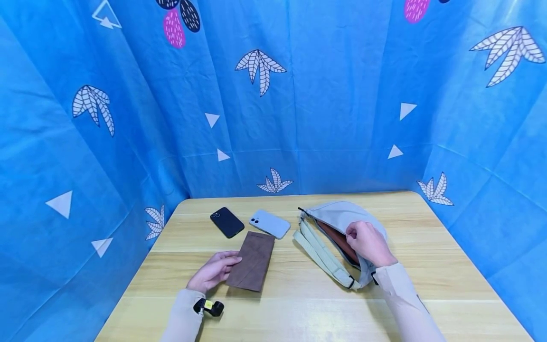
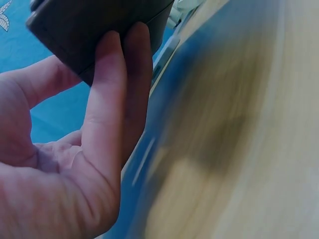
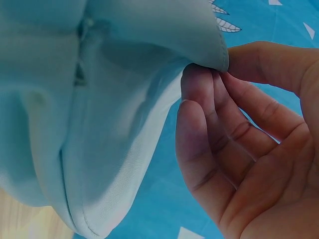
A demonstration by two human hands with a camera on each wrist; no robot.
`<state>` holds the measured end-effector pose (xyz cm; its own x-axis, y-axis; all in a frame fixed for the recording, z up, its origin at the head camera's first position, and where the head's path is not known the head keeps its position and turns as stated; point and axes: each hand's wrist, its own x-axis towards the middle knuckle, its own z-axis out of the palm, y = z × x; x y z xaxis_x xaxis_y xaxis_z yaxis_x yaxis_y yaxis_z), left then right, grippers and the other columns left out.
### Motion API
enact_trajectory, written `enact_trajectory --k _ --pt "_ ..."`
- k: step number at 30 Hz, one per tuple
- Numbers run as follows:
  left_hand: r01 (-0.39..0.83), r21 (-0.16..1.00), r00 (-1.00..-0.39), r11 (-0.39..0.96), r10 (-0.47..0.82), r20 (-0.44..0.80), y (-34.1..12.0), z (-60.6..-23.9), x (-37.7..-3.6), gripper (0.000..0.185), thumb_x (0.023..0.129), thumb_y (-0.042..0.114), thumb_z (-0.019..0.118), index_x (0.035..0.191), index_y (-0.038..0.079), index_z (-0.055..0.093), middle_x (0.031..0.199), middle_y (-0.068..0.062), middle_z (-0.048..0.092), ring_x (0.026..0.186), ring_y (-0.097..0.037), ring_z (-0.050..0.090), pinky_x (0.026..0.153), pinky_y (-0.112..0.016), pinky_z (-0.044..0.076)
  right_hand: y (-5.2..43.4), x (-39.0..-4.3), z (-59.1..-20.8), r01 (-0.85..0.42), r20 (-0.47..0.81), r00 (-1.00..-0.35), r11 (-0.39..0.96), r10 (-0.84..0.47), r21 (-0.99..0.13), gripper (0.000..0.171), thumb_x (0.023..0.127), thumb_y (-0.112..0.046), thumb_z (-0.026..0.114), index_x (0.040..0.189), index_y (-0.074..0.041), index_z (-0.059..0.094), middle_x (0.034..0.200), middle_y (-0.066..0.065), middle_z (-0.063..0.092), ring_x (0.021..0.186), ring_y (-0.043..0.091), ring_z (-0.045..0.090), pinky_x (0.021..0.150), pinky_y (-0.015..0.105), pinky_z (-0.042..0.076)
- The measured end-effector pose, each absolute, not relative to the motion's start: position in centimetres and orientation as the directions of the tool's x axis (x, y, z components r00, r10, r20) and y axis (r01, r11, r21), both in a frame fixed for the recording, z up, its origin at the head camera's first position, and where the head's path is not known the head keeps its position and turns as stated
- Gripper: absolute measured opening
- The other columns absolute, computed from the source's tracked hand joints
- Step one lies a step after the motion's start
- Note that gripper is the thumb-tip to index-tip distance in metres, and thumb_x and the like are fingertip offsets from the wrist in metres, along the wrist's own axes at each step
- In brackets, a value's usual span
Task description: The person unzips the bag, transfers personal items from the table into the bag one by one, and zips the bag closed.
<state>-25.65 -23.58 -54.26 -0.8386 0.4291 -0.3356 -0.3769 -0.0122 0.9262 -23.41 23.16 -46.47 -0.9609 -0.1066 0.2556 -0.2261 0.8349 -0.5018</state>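
My left hand [image 1: 215,270] pinches a long brown wallet [image 1: 252,261] by its left edge, holding it just above the table. In the left wrist view the fingers [image 2: 107,99] lie against one face of the dark wallet [image 2: 94,30]. On the right, a light grey waist bag [image 1: 342,211] lies with its zipped opening spread, showing a reddish-brown lining [image 1: 331,232]. My right hand [image 1: 369,242] pinches the fabric edge beside that opening. Seen from the right wrist, thumb and fingertips grip a corner of the bag [image 3: 114,134].
A black phone [image 1: 227,222] and a pale blue phone [image 1: 270,223] lie behind the wallet, camera sides up. The bag's pale green strap [image 1: 322,259] lies looped on the wooden table [image 1: 299,308]. Blue patterned curtains [image 1: 333,118] enclose the back and sides.
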Motion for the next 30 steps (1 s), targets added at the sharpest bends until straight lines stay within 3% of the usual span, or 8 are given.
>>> enact_trajectory --k 10,21,30 --pt "-0.386 0.919 -0.851 -0.076 0.415 -0.323 -23.0 -54.1 -26.2 0.018 0.104 0.008 0.057 0.122 0.009 0.054 0.089 0.01 0.072 0.074 -0.001 0.069 0.068 -0.018 0.059 22.7 -23.3 -46.4 -0.211 0.245 -0.965 0.84 -0.096 -0.501 0.013 0.086 -0.001 0.064 0.086 -0.006 0.076 0.077 0.002 0.071 0.066 0.013 0.057 0.061 0.032 0.049" --pt "-0.372 0.923 -0.869 -0.103 0.388 -0.307 -22.4 -54.0 -26.2 0.035 0.104 0.009 0.057 0.136 0.0 0.046 0.094 0.011 0.07 0.076 0.0 0.067 0.067 -0.015 0.057 22.4 -23.2 -46.4 -0.197 0.236 -0.968 0.839 -0.085 -0.507 0.013 0.086 -0.001 0.064 0.086 -0.005 0.075 0.077 0.002 0.071 0.065 0.013 0.057 0.061 0.031 0.049" --pt "-0.377 0.912 -0.881 -0.16 0.366 -0.3 -21.4 -54.1 -26.0 0.022 0.103 0.006 0.058 0.124 0.005 0.051 0.092 0.01 0.07 0.078 -0.003 0.069 0.068 -0.017 0.059 22.4 -23.2 -46.4 -0.202 0.24 -0.967 0.838 -0.088 -0.506 0.012 0.086 -0.001 0.064 0.086 -0.005 0.075 0.076 0.003 0.071 0.065 0.014 0.057 0.061 0.031 0.049"
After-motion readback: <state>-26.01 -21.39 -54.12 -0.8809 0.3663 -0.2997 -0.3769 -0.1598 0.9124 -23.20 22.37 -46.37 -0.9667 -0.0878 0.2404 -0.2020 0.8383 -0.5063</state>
